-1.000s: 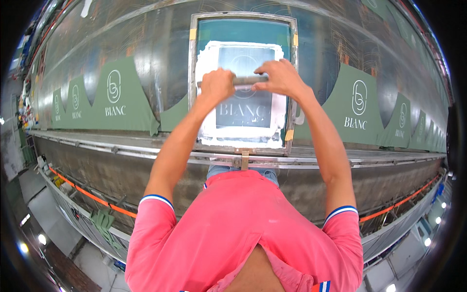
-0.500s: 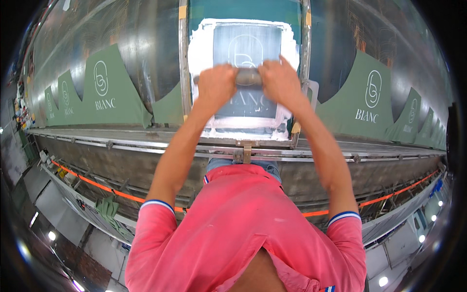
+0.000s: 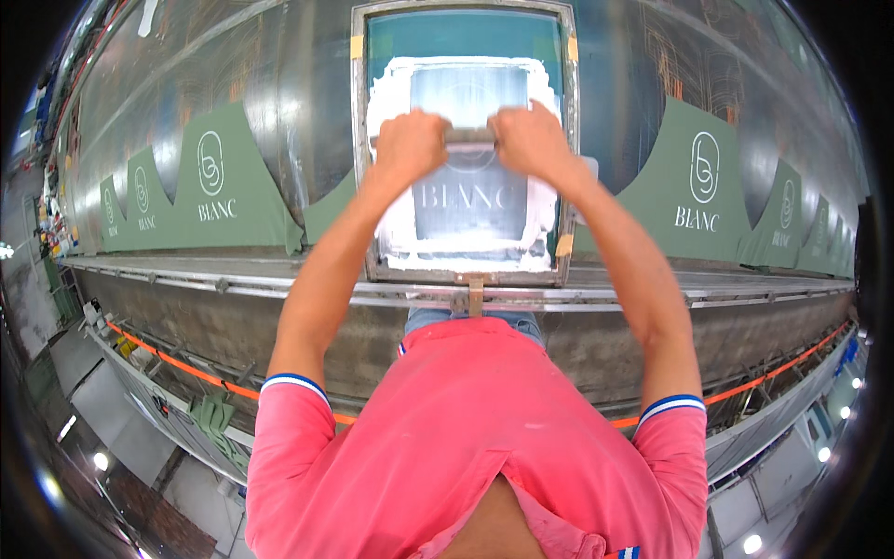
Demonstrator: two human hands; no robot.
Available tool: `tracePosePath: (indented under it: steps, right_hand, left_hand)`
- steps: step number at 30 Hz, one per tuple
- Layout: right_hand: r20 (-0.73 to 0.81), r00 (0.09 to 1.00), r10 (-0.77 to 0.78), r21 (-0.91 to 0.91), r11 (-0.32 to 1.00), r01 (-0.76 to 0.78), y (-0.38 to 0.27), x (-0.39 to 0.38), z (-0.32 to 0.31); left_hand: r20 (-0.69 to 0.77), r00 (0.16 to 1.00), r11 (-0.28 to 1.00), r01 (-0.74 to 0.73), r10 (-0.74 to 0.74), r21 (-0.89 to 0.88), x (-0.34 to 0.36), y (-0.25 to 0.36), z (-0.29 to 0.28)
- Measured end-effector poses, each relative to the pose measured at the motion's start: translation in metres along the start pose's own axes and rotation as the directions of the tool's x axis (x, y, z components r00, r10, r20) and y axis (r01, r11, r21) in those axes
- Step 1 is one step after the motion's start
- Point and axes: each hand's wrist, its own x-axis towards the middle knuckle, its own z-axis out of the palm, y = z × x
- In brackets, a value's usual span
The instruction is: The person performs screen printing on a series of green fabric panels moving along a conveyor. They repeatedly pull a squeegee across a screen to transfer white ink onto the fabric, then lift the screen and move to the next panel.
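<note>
Both my hands grip a squeegee [image 3: 470, 136], which lies crosswise over a framed printing screen [image 3: 570, 112]. My left hand [image 3: 413, 144] is wrapped round its left part, and my right hand [image 3: 531, 140] round its right part. White ink [image 3: 540, 228] borders the darker stencil area [image 3: 470, 219] of the screen. Pale lettering shows on the stencil, nearer to me than the squeegee. The hands and the squeegee hide part of a line design. The squeegee's lower edge cannot be made out.
Green fabric pieces [image 3: 216, 186] with white printed designs lie along the long metal table [image 3: 307, 112], left and right of the screen. A metal rail [image 3: 372, 296] with a bracket [image 3: 476, 296] runs along the near edge. Behind me, an orange strip [image 3: 186, 361] and hanging green cloth [image 3: 214, 424] show.
My hands and the squeegee have moved away from me along the screen, baring the lettering below them. The whole scene has shifted slightly lower in the view.
</note>
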Motion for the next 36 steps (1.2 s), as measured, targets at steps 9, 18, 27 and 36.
tracePosePath:
  steps: [9,18,27,36]
  right_hand:
    - [-0.134,0.991,-0.025,-0.008,1.0,0.024,0.062,0.091,-0.007]
    - [-0.164,0.986,-0.034,0.131,0.99,0.056,-0.058,-0.109,0.073]
    - [-0.289,0.927,0.239,0.3,0.942,-0.149,-0.013,-0.138,0.07]
    - [-0.426,0.528,0.735,0.712,0.633,-0.306,0.065,-0.111,0.072]
  left_hand:
    - [0.032,0.999,0.996,-0.032,0.03,0.083,0.105,-0.025,-0.021]
    - [-0.099,0.992,0.992,-0.084,0.075,-0.097,-0.124,0.031,0.059]
    - [-0.05,0.995,0.994,-0.085,0.082,-0.069,-0.168,0.046,0.071]
    - [-0.196,0.975,0.975,-0.139,0.103,-0.175,-0.19,0.032,0.063]
